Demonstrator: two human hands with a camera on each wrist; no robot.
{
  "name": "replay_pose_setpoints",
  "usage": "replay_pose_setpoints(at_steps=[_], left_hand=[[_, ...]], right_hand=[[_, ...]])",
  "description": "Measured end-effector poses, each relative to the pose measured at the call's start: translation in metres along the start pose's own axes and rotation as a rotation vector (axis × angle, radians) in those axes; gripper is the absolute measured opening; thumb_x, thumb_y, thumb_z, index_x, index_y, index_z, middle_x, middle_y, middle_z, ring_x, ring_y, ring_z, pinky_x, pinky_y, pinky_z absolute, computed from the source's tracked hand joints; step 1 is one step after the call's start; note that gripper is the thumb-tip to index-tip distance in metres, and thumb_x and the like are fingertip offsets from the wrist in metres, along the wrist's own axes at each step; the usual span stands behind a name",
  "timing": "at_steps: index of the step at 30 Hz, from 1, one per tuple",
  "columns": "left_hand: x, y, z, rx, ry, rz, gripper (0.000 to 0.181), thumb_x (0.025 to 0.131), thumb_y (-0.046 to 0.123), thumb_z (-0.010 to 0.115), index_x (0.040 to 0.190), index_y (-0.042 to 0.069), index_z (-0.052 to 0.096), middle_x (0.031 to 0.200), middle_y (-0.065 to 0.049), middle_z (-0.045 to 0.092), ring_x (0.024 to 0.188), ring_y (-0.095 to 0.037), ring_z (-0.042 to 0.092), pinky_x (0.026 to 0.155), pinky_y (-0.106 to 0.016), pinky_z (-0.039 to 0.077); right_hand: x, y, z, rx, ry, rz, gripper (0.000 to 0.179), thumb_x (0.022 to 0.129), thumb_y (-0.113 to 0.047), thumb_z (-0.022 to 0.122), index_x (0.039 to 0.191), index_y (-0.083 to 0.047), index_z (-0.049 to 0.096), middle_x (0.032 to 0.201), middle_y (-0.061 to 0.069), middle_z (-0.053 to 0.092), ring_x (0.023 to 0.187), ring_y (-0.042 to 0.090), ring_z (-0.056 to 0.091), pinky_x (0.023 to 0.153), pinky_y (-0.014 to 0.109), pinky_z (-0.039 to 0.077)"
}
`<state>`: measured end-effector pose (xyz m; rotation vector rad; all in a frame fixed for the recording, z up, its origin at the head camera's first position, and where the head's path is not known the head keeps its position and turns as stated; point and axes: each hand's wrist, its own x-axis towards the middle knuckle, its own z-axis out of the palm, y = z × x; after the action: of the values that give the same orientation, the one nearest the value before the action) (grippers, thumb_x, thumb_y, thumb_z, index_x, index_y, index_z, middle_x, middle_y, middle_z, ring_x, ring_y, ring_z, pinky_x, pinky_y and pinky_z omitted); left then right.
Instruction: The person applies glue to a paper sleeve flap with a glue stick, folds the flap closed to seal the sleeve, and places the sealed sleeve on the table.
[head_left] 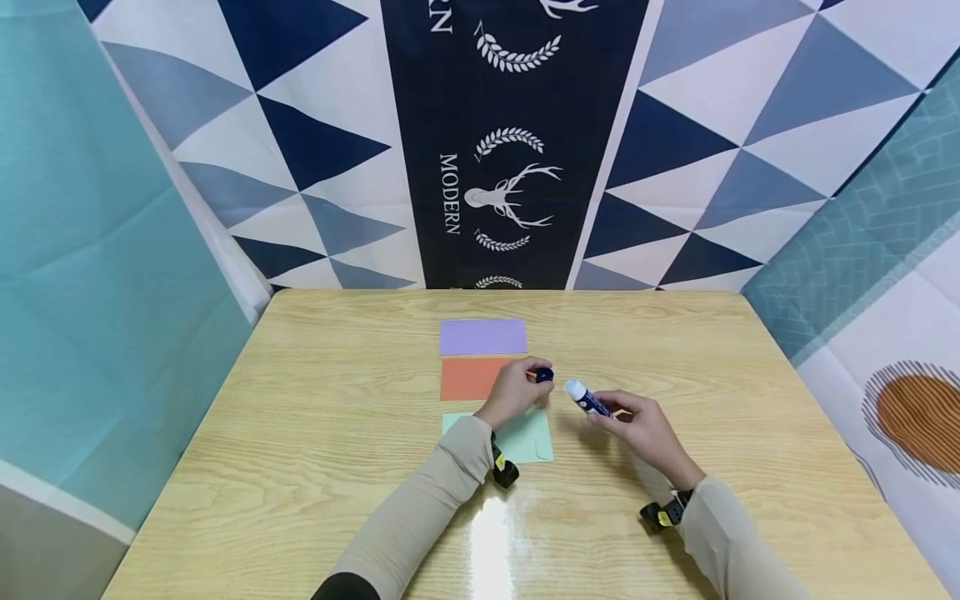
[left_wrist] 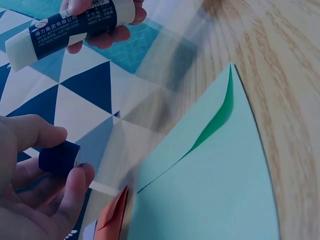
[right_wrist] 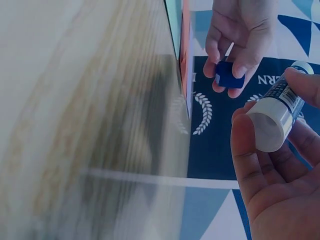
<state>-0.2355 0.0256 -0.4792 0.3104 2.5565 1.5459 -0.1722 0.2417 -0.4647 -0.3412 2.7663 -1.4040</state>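
My left hand (head_left: pixel 513 392) pinches a dark blue cap (head_left: pixel 544 375) between thumb and fingers, above the right end of an orange envelope (head_left: pixel 472 380). The left wrist view shows the cap (left_wrist: pixel 59 158) off the tube. A navy-and-white glue stick (head_left: pixel 588 399) is gripped by my right hand (head_left: pixel 643 427), its white end tilted up toward the cap, a short gap apart. Below my left hand lies a mint green envelope (head_left: pixel 531 439), partly hidden by the wrist; its flap edge lifts slightly in the left wrist view.
A purple envelope (head_left: pixel 482 337) lies behind the orange one, in a column with the others. They rest on a light wood table (head_left: pixel 337 417). Patterned cloth (head_left: pixel 322 142) hangs behind the table, with more fabric at both sides.
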Motion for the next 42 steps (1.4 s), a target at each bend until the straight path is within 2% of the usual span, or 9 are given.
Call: replay_pose_setpoints(at_steps=[4,8,13,19,24,28,36,42], left_hand=[[-0.003,-0.001,-0.005,-0.006,0.02,-0.004,0.035,0.089,0.014,0.069,0.124,0.01,0.065,0.109,-0.008,0.069,0.09,-0.013,0.063,0.072,-0.022,0.052],[-0.008,-0.003,-0.013,-0.056,0.045,-0.022,0.037,0.088,0.014,0.071,0.125,0.01,0.065,0.11,-0.007,0.068,0.093,-0.013,0.062,0.081,-0.024,0.053],[-0.017,-0.008,-0.023,-0.096,0.07,-0.028,0.039,0.086,0.013,0.074,0.124,0.007,0.066,0.11,-0.01,0.069,0.093,-0.017,0.063,0.079,-0.028,0.054],[-0.027,-0.01,-0.031,-0.082,0.03,-0.032,0.039,0.088,0.016,0.072,0.126,0.007,0.065,0.116,-0.013,0.068,0.097,-0.022,0.064,0.078,-0.03,0.054],[-0.033,-0.01,-0.034,-0.166,-0.001,-0.02,0.039,0.087,0.014,0.073,0.123,0.002,0.063,0.113,-0.013,0.068,0.1,-0.022,0.065,0.084,-0.03,0.055],[-0.039,-0.01,-0.037,-0.203,-0.006,-0.029,0.033,0.086,0.014,0.074,0.115,0.004,0.063,0.111,-0.011,0.068,0.098,-0.021,0.066,0.084,-0.03,0.055],[-0.046,-0.006,-0.044,-0.155,-0.023,0.009,0.035,0.087,0.017,0.074,0.119,0.008,0.067,0.114,-0.012,0.069,0.091,-0.016,0.063,0.077,-0.025,0.053],[-0.049,-0.008,-0.046,-0.23,-0.045,0.042,0.034,0.086,0.012,0.074,0.118,0.003,0.065,0.112,-0.014,0.067,0.095,-0.018,0.064,0.081,-0.022,0.054]], right_hand=[[0.002,-0.002,0.002,0.0,-0.006,0.009,0.038,0.088,-0.026,0.073,0.119,-0.005,0.068,0.115,0.015,0.07,0.091,0.002,0.06,0.077,0.02,0.053],[0.005,-0.009,0.003,0.013,-0.015,0.022,0.039,0.087,-0.026,0.074,0.12,-0.005,0.068,0.116,0.015,0.069,0.093,0.007,0.06,0.077,0.02,0.052],[0.008,-0.017,0.006,0.048,-0.032,0.014,0.039,0.087,-0.025,0.075,0.12,-0.005,0.068,0.115,0.014,0.07,0.092,0.008,0.06,0.075,0.02,0.052],[0.01,-0.021,0.01,0.053,-0.047,-0.016,0.037,0.087,-0.025,0.074,0.119,-0.006,0.069,0.11,0.013,0.07,0.089,0.007,0.059,0.073,0.021,0.052],[0.012,-0.022,0.013,0.054,-0.047,-0.032,0.036,0.087,-0.025,0.074,0.117,-0.006,0.07,0.107,0.013,0.07,0.087,0.006,0.059,0.071,0.022,0.052],[0.013,-0.024,0.014,0.064,-0.065,-0.04,0.037,0.087,-0.025,0.074,0.118,-0.006,0.069,0.108,0.013,0.07,0.088,0.008,0.059,0.072,0.022,0.052],[0.016,-0.023,0.017,0.059,-0.075,-0.06,0.035,0.086,-0.024,0.075,0.116,-0.006,0.07,0.106,0.012,0.07,0.085,0.008,0.059,0.07,0.023,0.052],[0.016,-0.026,0.019,0.047,-0.082,-0.101,0.031,0.086,-0.02,0.075,0.113,-0.007,0.072,0.105,0.011,0.071,0.08,0.008,0.057,0.067,0.023,0.05]])
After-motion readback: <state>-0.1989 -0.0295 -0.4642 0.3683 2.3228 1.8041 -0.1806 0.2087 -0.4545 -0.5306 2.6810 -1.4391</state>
